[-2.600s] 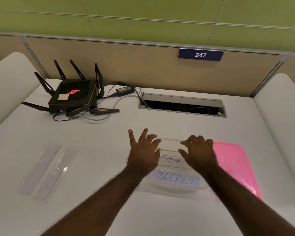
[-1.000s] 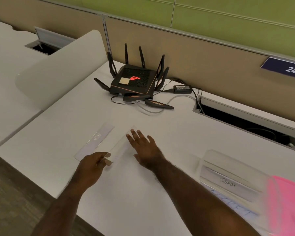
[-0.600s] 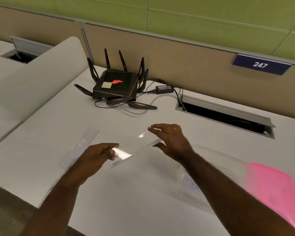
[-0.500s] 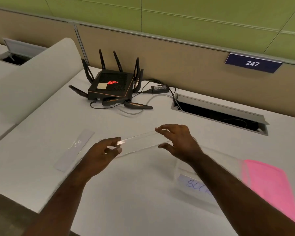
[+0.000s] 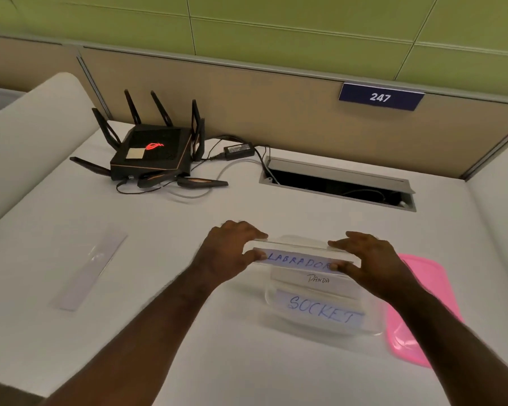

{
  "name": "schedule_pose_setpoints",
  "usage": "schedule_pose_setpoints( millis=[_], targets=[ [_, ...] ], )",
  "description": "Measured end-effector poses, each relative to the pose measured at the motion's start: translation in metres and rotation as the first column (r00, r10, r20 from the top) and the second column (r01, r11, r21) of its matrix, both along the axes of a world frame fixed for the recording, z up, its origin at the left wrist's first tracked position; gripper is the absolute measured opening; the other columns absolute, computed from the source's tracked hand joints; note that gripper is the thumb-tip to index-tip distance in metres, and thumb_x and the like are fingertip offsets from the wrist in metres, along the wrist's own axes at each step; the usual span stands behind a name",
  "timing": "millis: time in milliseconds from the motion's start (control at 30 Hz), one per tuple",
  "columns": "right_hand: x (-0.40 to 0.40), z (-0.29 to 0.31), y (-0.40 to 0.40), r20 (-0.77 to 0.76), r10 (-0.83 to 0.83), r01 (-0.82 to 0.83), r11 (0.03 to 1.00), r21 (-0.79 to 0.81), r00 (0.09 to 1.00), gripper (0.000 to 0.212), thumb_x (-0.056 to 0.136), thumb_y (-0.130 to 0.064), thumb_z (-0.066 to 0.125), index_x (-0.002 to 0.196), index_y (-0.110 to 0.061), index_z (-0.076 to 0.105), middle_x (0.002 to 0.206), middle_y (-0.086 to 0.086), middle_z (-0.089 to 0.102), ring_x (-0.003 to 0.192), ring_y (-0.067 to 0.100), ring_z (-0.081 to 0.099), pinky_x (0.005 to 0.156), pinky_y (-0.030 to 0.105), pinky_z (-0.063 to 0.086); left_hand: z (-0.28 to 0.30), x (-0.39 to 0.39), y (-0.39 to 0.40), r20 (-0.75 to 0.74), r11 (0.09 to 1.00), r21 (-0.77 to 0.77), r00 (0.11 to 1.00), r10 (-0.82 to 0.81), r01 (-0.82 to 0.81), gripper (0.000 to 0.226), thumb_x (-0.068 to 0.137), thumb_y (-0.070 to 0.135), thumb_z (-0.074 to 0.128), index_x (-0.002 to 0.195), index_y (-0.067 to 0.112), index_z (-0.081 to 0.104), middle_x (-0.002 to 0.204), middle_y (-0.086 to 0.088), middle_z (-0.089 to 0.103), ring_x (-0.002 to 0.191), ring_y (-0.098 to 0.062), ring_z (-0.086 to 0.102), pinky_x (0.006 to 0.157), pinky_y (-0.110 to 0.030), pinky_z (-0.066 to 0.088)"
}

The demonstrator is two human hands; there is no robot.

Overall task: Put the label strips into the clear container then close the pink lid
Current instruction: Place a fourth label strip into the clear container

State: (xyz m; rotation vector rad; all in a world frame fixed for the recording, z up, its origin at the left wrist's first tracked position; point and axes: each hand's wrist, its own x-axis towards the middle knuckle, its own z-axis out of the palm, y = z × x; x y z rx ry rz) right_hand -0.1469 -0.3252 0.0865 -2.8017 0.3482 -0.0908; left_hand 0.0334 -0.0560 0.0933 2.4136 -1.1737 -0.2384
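The bench (image 5: 188, 332) is carrying a lid (image 5: 431, 291), partly hidden behind the right forearm, beside a faint-edged container (image 5: 320, 326). Left hand (image 5: 228, 253) and right hand (image 5: 364, 259) are pinching a strip (image 5: 298, 258) above it; another strip (image 5: 90, 269) is lying apart.

Both forearms run off the bottom edge, so nothing above them shows. The left hand (image 5: 229, 253) covers the left end of the LABRADOR strip (image 5: 298, 259), and the right hand (image 5: 364, 259) covers its right end, hiding the last letter. The box (image 5: 320, 326) is clear and its rim is blurred, so its outline at 12 o'clock is hard to trace. The right forearm hides part of the lid (image 5: 423, 288). The strip (image 5: 88, 271) at 9 o'clock shows no readable writing. The inside of the cable hatch (image 5: 335, 186) is too dark to make out.
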Motion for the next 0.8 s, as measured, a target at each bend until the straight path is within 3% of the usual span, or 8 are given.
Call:
schedule_pose_setpoints(
  millis=[100, 200, 300, 367, 600, 800],
  targets=[
    [-0.026, -0.009, -0.013, -0.003, -0.076, 0.076, 0.997, -0.025, 0.997, 0.065, 0.074, -0.077, 0.038, 0.121, -0.040, 0.064, 0.122, -0.014, 0.064, 0.124, 0.016, 0.049, 0.095, 0.036, 0.033, -0.005, -0.015, -0.024, 0.048, 0.997, 0.021, 0.996, -0.073, 0.072, 0.042, 0.085, 0.056, 0.057, 0.123, 0.038, 0.061, 0.120, 0.015, 0.059, 0.117, -0.012, 0.048, 0.100, -0.034, 0.033],
    [-0.047, -0.017, -0.020, -0.060, -0.129, 0.124, 0.989, -0.084, 0.990, 0.059, 0.076, -0.074, 0.044, 0.120, -0.041, 0.064, 0.118, -0.013, 0.064, 0.117, 0.016, 0.049, 0.092, 0.039, 0.034, -0.013, -0.031, -0.039, 0.103, 0.987, 0.122, 0.988, -0.118, 0.105, 0.044, 0.085, 0.059, 0.053, 0.123, 0.037, 0.060, 0.123, 0.012, 0.056, 0.131, -0.013, 0.038, 0.116, -0.050, 0.010],
    [-0.057, -0.026, -0.018, -0.158, -0.110, 0.082, 0.981, -0.173, 0.981, 0.055, 0.076, -0.072, 0.053, 0.119, -0.040, 0.065, 0.114, -0.016, 0.066, 0.110, 0.015, 0.050, 0.086, 0.035, 0.029, -0.019, -0.047, -0.050, 0.216, 0.944, 0.307, 0.956, -0.197, 0.125, 0.044, 0.088, 0.056, 0.050, 0.125, 0.034, 0.059, 0.129, 0.007, 0.056, 0.142, -0.021, 0.028, 0.110, -0.064, -0.015],
    [-0.057, -0.031, -0.014, -0.245, -0.099, 0.047, 0.977, -0.209, 0.964, 0.058, 0.074, -0.075, 0.053, 0.118, -0.040, 0.065, 0.113, -0.019, 0.065, 0.108, 0.014, 0.049, 0.084, 0.035, 0.026, -0.022, -0.057, -0.054, 0.242, 0.899, 0.416, 0.937, -0.252, 0.134, 0.042, 0.089, 0.052, 0.052, 0.124, 0.031, 0.060, 0.131, 0.002, 0.057, 0.144, -0.028, 0.025, 0.103, -0.068, -0.023],
    [-0.043, -0.046, 0.007, -0.424, -0.100, -0.042, 0.948, -0.314, 0.900, 0.058, 0.073, -0.069, 0.061, 0.116, -0.031, 0.066, 0.114, -0.011, 0.064, 0.112, 0.018, 0.046, 0.089, 0.041, 0.024, -0.034, -0.078, -0.068, 0.251, 0.746, 0.659, 0.909, -0.332, 0.091, 0.027, 0.087, 0.037, 0.063, 0.105, 0.018, 0.069, 0.120, -0.008, 0.067, 0.146, -0.045, 0.014, 0.096, -0.076, -0.026],
    [-0.034, -0.051, 0.018, -0.519, -0.093, -0.139, 0.910, -0.390, 0.849, 0.053, 0.077, -0.062, 0.061, 0.113, -0.024, 0.066, 0.114, -0.001, 0.064, 0.112, 0.024, 0.048, 0.097, 0.047, 0.023, -0.039, -0.079, -0.077, 0.225, 0.702, 0.706, 0.912, -0.343, 0.090, 0.021, 0.087, 0.032, 0.061, 0.097, 0.015, 0.070, 0.112, -0.008, 0.070, 0.147, -0.041, 0.011, 0.101, -0.077, -0.019]
  ],
)
